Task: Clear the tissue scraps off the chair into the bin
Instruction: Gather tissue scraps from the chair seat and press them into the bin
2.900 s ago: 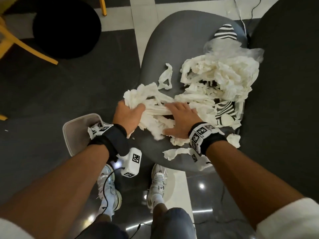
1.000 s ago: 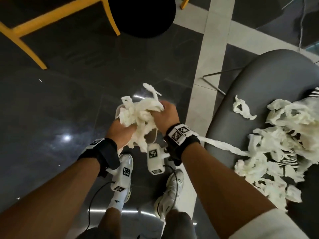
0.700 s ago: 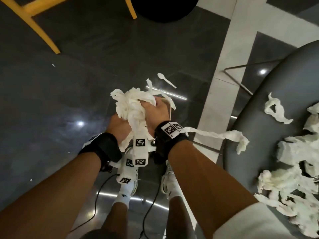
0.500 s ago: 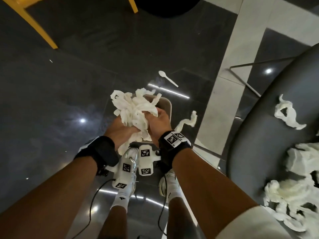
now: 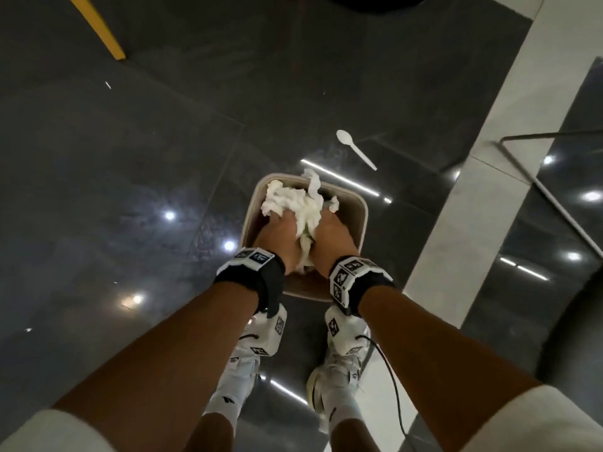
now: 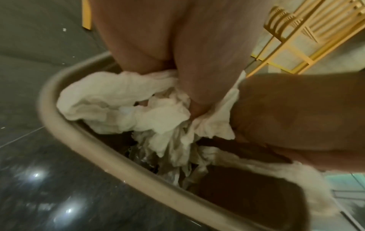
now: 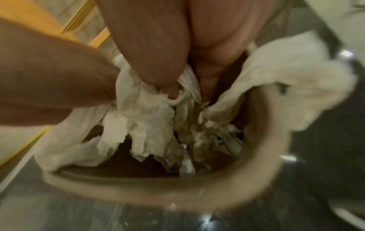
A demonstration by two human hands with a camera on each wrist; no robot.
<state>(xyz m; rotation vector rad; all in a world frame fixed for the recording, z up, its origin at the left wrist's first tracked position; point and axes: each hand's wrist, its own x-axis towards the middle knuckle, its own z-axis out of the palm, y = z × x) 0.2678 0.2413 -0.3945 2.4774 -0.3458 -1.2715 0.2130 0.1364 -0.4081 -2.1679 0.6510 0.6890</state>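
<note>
A wad of white tissue scraps (image 5: 293, 203) sits in the mouth of the beige bin (image 5: 363, 223) on the floor. My left hand (image 5: 275, 233) and right hand (image 5: 332, 231) grip it from either side, fingers down inside the bin. In the left wrist view my left hand's thumb digs into the tissue scraps (image 6: 126, 106) just over the bin rim (image 6: 94, 150), with crumpled waste below. The right wrist view has tissue scraps (image 7: 142, 118) hanging from my fingers over the bin rim (image 7: 262, 171). Only the chair's dark seat edge (image 5: 580, 337) shows.
A white plastic spoon (image 5: 355, 148) lies on the dark glossy floor beyond the bin. A yellow furniture leg (image 5: 98, 27) stands at the far left, and the chair's thin metal leg (image 5: 554, 203) at the right. My shoes (image 5: 248, 360) are just behind the bin.
Both hands carried the tissue wad from the chair to the bin and have now lowered it into the opening. The strip that trailed toward the chair no longer shows.
</note>
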